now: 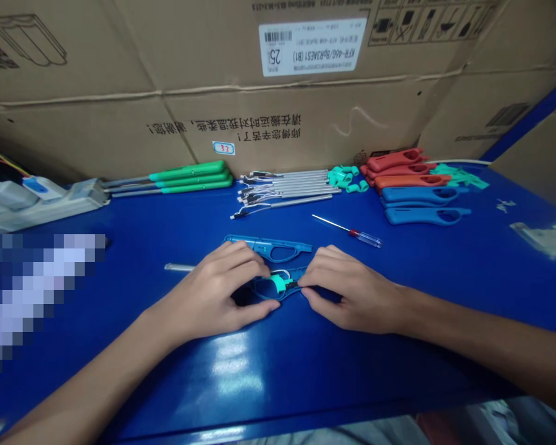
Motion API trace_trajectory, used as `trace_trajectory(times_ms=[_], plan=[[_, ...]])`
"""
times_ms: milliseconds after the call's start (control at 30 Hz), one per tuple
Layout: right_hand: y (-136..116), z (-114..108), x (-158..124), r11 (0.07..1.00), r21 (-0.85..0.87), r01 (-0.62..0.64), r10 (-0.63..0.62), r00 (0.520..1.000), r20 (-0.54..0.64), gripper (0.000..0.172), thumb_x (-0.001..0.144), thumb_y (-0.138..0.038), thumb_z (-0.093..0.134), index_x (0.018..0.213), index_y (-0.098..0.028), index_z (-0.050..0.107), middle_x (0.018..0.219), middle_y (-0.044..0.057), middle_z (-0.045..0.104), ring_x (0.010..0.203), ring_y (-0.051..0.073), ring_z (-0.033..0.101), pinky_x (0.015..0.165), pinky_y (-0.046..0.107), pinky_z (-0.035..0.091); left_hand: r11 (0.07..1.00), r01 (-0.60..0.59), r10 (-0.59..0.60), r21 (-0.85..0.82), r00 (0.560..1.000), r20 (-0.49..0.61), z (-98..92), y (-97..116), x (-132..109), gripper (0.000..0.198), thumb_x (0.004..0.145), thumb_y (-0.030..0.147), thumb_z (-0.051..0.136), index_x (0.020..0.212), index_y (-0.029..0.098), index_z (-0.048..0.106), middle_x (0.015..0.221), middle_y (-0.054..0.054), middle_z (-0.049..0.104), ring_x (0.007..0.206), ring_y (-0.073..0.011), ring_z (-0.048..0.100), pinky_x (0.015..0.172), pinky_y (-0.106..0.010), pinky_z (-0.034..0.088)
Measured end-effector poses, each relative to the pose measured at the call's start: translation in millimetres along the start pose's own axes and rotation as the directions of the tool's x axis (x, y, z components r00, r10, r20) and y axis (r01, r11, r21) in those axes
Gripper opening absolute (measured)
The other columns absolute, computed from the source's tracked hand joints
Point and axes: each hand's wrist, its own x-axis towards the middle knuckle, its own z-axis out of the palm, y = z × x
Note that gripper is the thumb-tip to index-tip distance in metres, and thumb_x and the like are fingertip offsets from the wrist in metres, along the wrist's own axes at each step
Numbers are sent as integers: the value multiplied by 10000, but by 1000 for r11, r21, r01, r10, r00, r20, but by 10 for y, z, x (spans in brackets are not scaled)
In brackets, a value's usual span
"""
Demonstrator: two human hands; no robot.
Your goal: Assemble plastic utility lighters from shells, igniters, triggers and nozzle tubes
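In the head view, my left hand (222, 287) is closed around a blue plastic handle shell (265, 292), thumb along its near edge. A metal tube (178, 267) sticks out to the left, beyond my left hand. Inside the shell's loop sits a small green plastic piece (278, 283), with a white wire arching behind it. My right hand (349, 287) pinches a small black part (294, 285) at the green piece's right side; its fingertips also meet the shell's right end. Just behind lies another blue shell half (282, 248), partly covered by my left fingers.
At the back are green-handled rods (194, 178), metal tubes with wires (301, 185), green pieces (347, 177), red shells (396, 162) and blue shells (421, 214). A screwdriver (352, 233) lies behind my right hand. A cardboard box (189, 55) walls the back; a power strip (86, 196) stands left.
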Motion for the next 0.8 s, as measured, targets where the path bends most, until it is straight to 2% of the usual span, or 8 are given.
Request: trace_trajectory(times_ms=[200, 333, 533, 667, 800], plan=[[19, -2, -6, 999, -24, 40, -41, 999, -33, 123, 871, -117, 547, 834, -128, 664, 756, 42, 627, 720, 150, 534, 723, 321, 416, 998, 9, -10, -65, 1000, -6, 14, 19, 9, 202, 836, 314, 716, 924, 152, 634, 895, -65, 656, 858, -204, 584, 781, -357, 474], [18, -15, -15, 996, -52, 75, -76, 997, -13, 103, 876, -178, 575, 875, -136, 669, 722, 26, 592, 693, 150, 505, 715, 324, 423, 992, 13, -11, -123, 1000, 15, 33, 64, 13, 203, 843, 317, 704, 900, 156, 594, 886, -63, 639, 861, -199, 577, 759, -335, 481], [-7, -36, -16, 998, -60, -27, 26, 1000, -9, 216, 847, -257, 629, 1024, -139, 663, 934, 101, 586, 893, 209, 518, 767, 340, 482, 990, 32, -27, -139, 999, 42, 40, 90, 2, 199, 855, 324, 686, 894, 167, 569, 900, -62, 628, 872, -199, 571, 764, -334, 480], [5, -32, -10, 998, -60, -26, 28, 999, 28, 229, 838, -272, 654, 1018, -131, 664, 940, 97, 602, 893, 218, 526, 799, 378, 471, 992, 27, -19, -119, 998, 67, 36, 76, -1, 204, 858, 332, 683, 884, 167, 564, 924, -67, 631, 895, -206, 572, 785, -344, 476], [2, -36, -14, 999, -47, -22, 24, 999, 35, 220, 818, -258, 674, 982, -111, 662, 911, 93, 608, 865, 212, 535, 774, 373, 460, 994, 72, -64, -83, 993, 95, 18, 83, -3, 320, 834, 370, 702, 1038, 165, 566, 954, -64, 622, 897, -211, 579, 775, -343, 480]])
